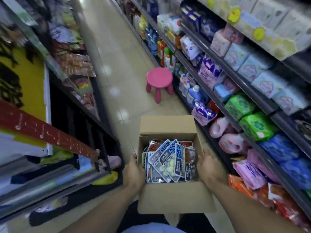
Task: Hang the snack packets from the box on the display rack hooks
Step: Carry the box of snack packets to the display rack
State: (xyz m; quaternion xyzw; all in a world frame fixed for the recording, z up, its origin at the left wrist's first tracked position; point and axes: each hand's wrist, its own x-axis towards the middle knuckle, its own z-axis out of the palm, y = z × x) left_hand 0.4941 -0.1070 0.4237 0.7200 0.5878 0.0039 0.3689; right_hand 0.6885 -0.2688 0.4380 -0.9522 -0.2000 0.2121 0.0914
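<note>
An open cardboard box [175, 197] is held in front of me above the aisle floor. Inside lie several snack packets [168, 161] with blue, black and clear fronts, some showing pale round sweets. My left hand [133, 174] grips the box's left wall. My right hand [210, 166] grips its right wall. A red strip with a row of metal hooks [50, 133] runs diagonally at the left, its hooks bare.
A pink plastic stool [159, 80] stands on the tiled aisle floor ahead. Shelves of tissue packs and detergent bottles [244, 105] line the right side. Snack shelves [74, 64] line the left. The aisle between them runs forward.
</note>
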